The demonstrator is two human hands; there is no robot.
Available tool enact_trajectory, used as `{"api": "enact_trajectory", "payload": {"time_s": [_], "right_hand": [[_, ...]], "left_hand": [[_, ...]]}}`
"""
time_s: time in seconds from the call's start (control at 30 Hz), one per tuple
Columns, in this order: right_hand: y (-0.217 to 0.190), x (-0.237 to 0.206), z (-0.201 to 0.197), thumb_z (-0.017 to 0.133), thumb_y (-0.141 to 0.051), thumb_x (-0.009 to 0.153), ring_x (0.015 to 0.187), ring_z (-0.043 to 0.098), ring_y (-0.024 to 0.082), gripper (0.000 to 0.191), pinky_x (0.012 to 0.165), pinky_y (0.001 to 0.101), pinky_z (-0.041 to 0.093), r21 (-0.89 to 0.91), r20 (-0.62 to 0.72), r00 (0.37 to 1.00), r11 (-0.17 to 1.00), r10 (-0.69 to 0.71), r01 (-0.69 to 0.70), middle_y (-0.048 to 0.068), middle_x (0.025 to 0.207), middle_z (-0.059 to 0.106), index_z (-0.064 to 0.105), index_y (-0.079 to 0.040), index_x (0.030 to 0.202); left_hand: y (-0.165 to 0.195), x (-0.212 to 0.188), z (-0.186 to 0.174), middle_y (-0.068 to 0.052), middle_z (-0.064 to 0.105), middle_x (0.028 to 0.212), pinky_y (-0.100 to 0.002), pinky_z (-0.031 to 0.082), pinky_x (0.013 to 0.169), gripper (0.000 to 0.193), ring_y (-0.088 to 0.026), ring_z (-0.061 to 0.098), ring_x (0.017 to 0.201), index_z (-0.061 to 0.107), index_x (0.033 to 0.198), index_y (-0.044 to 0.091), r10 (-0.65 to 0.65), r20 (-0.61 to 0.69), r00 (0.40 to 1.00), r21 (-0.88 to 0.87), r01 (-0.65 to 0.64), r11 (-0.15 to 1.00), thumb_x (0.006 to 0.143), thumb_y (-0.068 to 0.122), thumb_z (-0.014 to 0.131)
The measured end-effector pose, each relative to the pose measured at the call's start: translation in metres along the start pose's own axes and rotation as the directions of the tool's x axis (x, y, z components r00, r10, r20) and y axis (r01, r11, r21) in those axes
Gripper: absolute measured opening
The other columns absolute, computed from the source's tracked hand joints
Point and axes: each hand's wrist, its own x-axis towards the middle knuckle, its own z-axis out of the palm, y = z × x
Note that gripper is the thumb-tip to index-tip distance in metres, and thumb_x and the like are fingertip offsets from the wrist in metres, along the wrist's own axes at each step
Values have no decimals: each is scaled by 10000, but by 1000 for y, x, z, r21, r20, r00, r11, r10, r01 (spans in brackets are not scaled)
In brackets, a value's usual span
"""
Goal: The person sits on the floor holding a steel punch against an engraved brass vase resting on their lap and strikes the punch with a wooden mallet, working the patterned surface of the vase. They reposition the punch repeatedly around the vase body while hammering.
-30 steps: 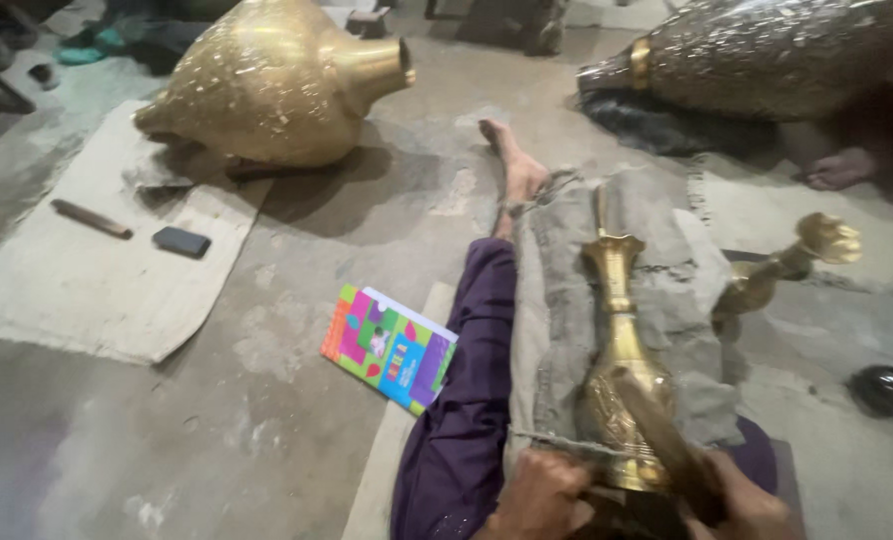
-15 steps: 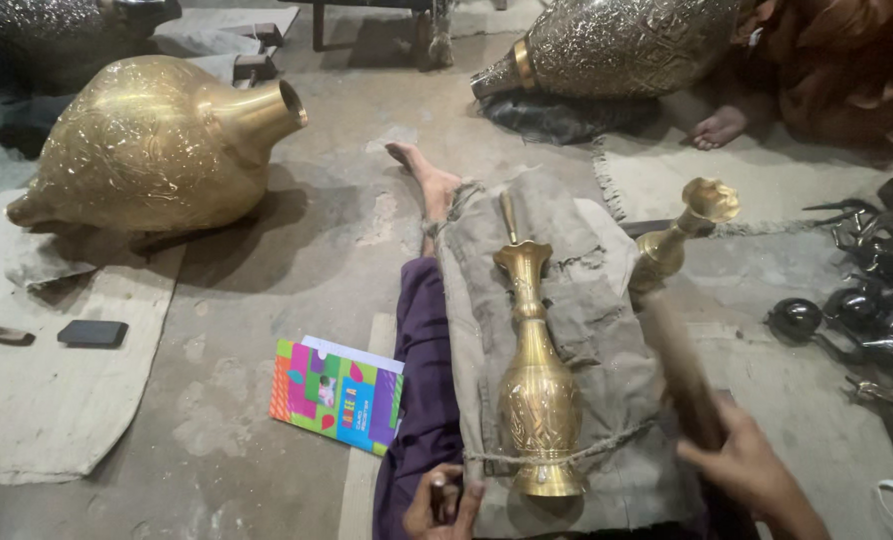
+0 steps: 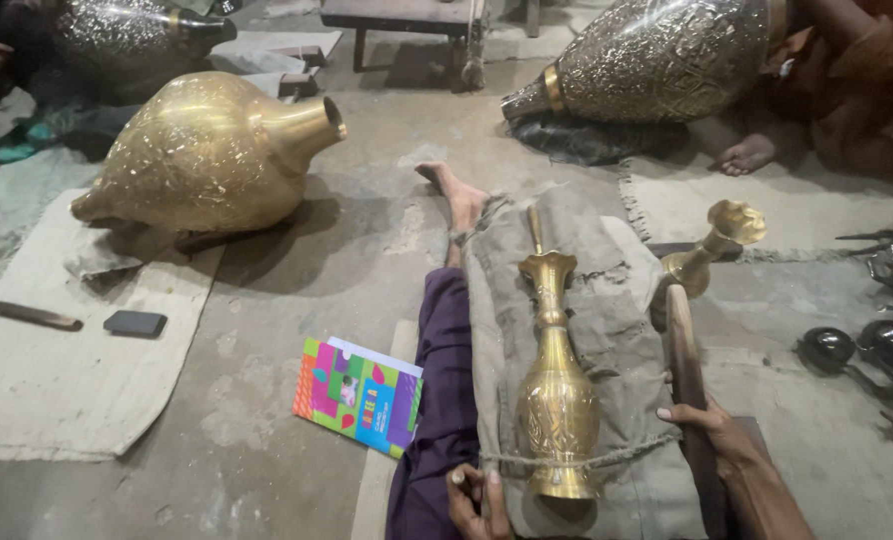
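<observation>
I count one slim brass vase (image 3: 557,385) lying along my cloth-covered leg (image 3: 607,330), neck pointing away, a cord (image 3: 577,462) tied round it just above its foot. My left hand (image 3: 479,500) sits at the vase's foot, fingers pinched together on a small stick-like tool (image 3: 458,478). My right hand (image 3: 712,435) is curled shut around one long wooden mallet (image 3: 682,340), held just beside the vase on its right. Further out I see three large engraved brass pots: one gold (image 3: 212,155) on a mat (image 3: 57,350), two darker ones (image 3: 657,60) (image 3: 132,35). One colourful booklet (image 3: 359,395) lies on the floor (image 3: 247,450), and one small brass goblet (image 3: 715,245) is near the mallet's tip.
</observation>
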Motion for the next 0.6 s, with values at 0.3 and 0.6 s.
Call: {"api": "enact_trajectory", "payload": {"time_s": [0.3, 0.6], "right_hand": [[28, -8, 15, 784, -130, 719, 1004, 614, 263, 745, 802, 371, 508, 151, -91, 995, 987, -37, 50, 117, 1133, 635, 544, -40, 1419], [50, -10, 2, 809, -134, 775, 1031, 639, 225, 699, 834, 351, 523, 97, -140, 990, 995, -24, 38, 102, 1185, 657, 560, -27, 1419]], "left_hand": [[-11, 45, -20, 43, 399, 759, -254, 312, 593, 144, -76, 358, 691, 547, 872, 46, -63, 129, 990, 147, 44, 988, 947, 89, 662], [-28, 51, -42, 32, 504, 684, -243, 355, 553, 113, -62, 422, 609, 628, 880, 44, -87, 208, 974, 339, 12, 941, 888, 113, 718]]}}
